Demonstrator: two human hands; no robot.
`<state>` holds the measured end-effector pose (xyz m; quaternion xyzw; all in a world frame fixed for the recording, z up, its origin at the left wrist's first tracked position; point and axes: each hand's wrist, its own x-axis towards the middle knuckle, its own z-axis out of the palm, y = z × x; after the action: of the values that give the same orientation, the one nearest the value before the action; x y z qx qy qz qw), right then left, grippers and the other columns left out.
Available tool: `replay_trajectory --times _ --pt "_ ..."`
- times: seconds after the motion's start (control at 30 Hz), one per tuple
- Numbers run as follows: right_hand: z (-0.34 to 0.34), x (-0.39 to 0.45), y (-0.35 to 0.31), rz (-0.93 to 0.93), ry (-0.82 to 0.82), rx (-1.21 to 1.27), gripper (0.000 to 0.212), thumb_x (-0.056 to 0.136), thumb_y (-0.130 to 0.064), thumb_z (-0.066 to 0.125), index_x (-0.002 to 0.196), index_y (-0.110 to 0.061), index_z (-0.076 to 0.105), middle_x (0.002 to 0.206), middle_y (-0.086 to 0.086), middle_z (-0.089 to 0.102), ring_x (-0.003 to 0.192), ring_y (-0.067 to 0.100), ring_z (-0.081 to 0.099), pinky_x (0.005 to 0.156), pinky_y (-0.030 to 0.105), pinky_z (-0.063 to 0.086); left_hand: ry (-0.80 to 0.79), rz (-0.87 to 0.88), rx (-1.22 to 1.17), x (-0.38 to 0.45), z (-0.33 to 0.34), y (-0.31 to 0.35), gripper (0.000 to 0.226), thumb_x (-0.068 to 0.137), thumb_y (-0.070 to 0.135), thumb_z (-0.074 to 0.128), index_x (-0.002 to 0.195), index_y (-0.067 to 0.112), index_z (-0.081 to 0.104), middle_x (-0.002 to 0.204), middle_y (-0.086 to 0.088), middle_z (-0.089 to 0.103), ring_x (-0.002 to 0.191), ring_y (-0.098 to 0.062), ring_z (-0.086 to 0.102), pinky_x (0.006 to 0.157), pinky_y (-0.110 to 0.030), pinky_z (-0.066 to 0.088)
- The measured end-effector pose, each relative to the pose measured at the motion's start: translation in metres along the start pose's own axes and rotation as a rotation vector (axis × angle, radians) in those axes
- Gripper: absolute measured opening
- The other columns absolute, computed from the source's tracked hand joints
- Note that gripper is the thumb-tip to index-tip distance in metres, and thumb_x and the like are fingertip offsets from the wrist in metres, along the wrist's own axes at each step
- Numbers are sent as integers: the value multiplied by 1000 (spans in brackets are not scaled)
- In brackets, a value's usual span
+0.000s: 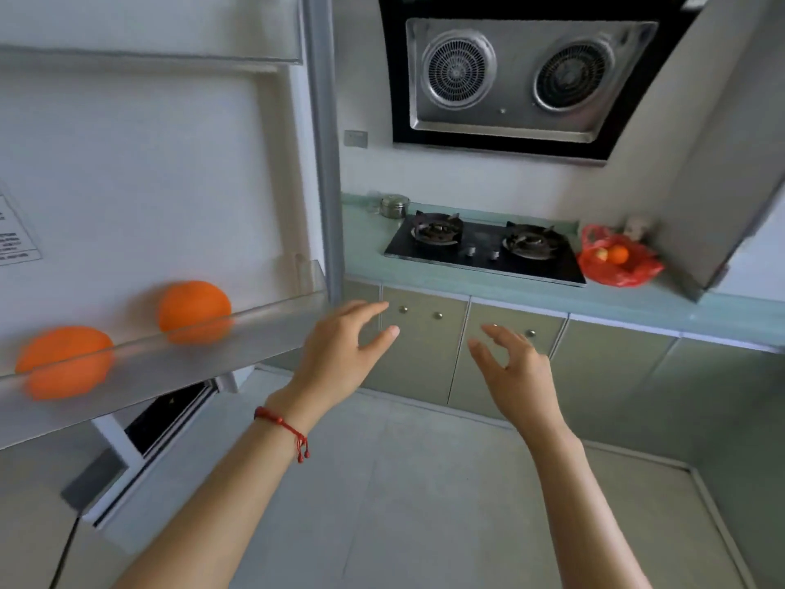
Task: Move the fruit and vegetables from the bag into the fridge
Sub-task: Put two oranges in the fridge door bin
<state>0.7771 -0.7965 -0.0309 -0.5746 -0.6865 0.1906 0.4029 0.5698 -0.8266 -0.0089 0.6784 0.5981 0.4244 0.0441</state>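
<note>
On the fridge door shelf at the left, two oranges already sit apart from each other, the nearer orange low at the frame's edge and the farther orange closer to the shelf's open end; both are blurred, so whether they rest steady or rock I cannot tell. Across the room, on the pale green surface beside the gas hob, lies the red bag, slumped and open, with at least one small orange fruit showing inside and perhaps a paler one next to it. Both hands hang in mid-air between fridge and bag, holding nothing; the left hand, with a red string bracelet at its wrist, has a released grip with fingers spread, just beside the end of the door shelf; the right hand is likewise loose and empty, fingers half curved.

The risks, as I judge them: the left hand or forearm is close enough to knock the shelf end or the door while swinging toward the bag, which could roll the farther orange off; the bag is thin and limp, so lifting it by one side may spill the remaining fruit onto the hob or the floor; and round fruit taken with a shallow grip may slip on the way back to the fridge.
</note>
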Motion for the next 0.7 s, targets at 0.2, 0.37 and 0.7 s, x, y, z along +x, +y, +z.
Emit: replay_trajectory --times 0.2,0.37,0.7 --pt "-53 5 85 68 33 -249 42 91 -39 50 125 -15 53 129 2 54 112 25 53 87 32 41 -164 109 135 15 99 11 53 80 44 48 115 6 62 119 -11 62 110 -27 58 95 -38 44" --pt "-95 5 160 72 -18 -454 43 91 -34 51 127 -10 51 134 7 51 125 27 43 100 35 34 -299 228 296 22 189 39 47 79 41 42 99 7 69 102 -13 69 89 -30 67 78 -38 53" --pt "-156 15 261 181 -19 -547 46 90 -36 52 130 -12 48 139 8 46 130 26 41 104 35 33 -464 323 323 42 322 95 52 79 43 39 103 6 67 105 -16 68 93 -31 65 80 -39 52"
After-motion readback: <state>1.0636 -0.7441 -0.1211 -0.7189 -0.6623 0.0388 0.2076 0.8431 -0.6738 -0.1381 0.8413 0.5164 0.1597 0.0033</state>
